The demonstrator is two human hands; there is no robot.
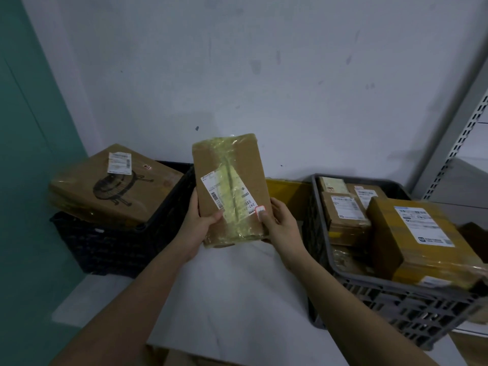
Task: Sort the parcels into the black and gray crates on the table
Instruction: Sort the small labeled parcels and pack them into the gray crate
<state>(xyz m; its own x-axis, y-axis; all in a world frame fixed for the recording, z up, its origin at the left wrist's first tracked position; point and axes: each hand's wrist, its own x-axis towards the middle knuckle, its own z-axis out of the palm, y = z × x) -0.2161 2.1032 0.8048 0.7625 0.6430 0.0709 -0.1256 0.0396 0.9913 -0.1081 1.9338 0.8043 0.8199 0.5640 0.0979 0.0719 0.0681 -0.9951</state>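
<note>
- A person holds a brown parcel up over the middle of the white surface, label side facing the camera, midway between the two crates.
- Both hands grasp its near end: the left hand wraps the near-left corner, the right hand the near-right, thumbs on the face.
- The parcel's long axis runs from near to far, tipped slightly left at the top, with yellowish tape along its length.
- The black crate sits to the left, a large printed box lying tilted on its rim; the left hand is nearer to it.
- The gray crate stands to the right, already holding several labelled parcels; the right hand is nearer.
- The drop likely turns on a sideways swing either way.
</note>
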